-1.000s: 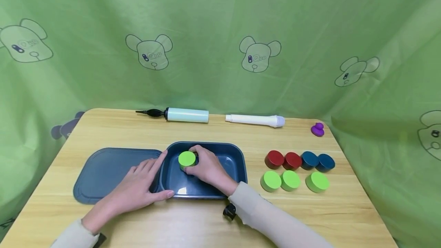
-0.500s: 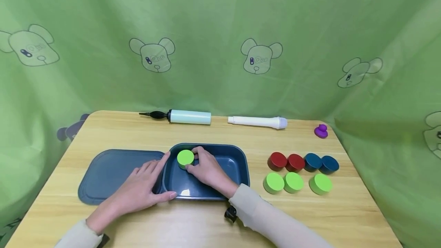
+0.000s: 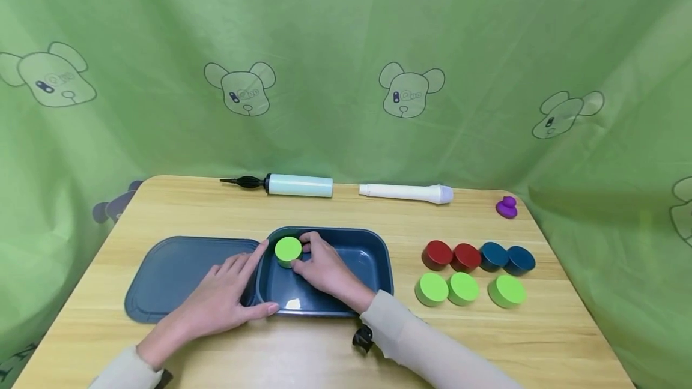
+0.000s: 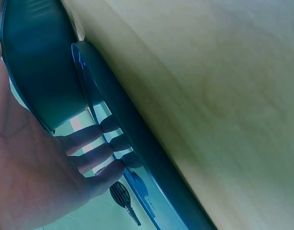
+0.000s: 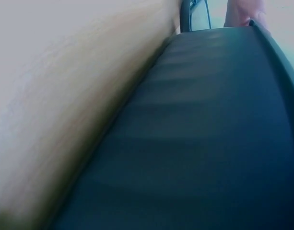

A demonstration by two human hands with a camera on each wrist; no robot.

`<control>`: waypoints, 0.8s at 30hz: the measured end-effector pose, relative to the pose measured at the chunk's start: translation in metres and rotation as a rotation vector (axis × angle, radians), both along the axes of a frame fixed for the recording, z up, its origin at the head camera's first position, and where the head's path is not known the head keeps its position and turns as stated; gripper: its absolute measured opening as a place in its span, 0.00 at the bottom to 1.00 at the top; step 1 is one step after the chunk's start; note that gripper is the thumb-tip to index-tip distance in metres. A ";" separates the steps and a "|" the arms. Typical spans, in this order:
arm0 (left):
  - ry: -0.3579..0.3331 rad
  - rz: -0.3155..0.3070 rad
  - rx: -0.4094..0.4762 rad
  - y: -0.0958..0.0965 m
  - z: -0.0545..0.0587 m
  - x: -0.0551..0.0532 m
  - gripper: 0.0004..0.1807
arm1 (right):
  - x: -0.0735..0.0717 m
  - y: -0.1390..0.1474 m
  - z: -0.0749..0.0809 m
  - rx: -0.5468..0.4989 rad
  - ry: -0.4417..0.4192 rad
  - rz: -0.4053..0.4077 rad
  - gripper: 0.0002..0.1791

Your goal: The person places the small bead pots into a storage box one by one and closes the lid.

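Note:
In the head view a dark blue box [image 3: 346,308] stands mid-table, its inside facing up. My right hand [image 3: 326,266] reaches into it and pinches a bright green round block [image 3: 289,249] from the right, near the box's left back corner. Spread along the box's left side, my left hand [image 3: 218,302] has its thumb at the front rim and index finger at the left rim. Its other fingers lie over the flat blue lid [image 3: 178,275], as the left wrist view also shows beside the box wall [image 4: 41,62]. The right wrist view is mostly the box's outer wall [image 5: 194,134]; the block is hidden there.
Right of the box sit two red blocks [image 3: 437,254], two blue blocks [image 3: 494,256] and three green blocks [image 3: 463,288]. Along the back lie a pale blue hand pump [image 3: 300,185], a white toy microphone [image 3: 405,192] and a purple rubber duck [image 3: 507,206].
Inside the box, the green block in my right hand has shifted slightly left, toward the left wall. My left hand keeps its place on the rim. The head view has shifted a little.

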State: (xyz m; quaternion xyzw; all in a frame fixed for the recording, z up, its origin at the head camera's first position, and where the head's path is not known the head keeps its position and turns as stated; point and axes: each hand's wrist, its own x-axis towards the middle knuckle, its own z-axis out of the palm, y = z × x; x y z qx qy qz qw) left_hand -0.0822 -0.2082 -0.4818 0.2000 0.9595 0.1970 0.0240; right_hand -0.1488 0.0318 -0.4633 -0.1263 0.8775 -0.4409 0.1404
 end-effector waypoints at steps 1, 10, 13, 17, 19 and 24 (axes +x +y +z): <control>0.003 -0.001 0.001 0.000 0.000 0.000 0.64 | 0.000 0.001 0.000 -0.003 -0.003 -0.003 0.28; 0.005 -0.002 0.024 0.004 0.000 0.001 0.64 | 0.008 0.025 0.003 -0.048 -0.039 -0.035 0.28; -0.008 0.009 0.025 0.003 0.000 0.001 0.64 | 0.011 0.038 0.006 -0.065 -0.031 -0.024 0.27; -0.009 0.012 0.018 0.002 0.000 0.000 0.64 | 0.013 0.060 0.011 -0.089 0.005 -0.028 0.27; -0.002 0.004 0.011 0.001 0.000 -0.001 0.64 | 0.015 0.071 0.015 -0.113 0.031 -0.041 0.27; 0.004 -0.008 0.005 0.000 0.000 0.000 0.64 | 0.021 0.100 0.027 -0.200 0.051 -0.078 0.27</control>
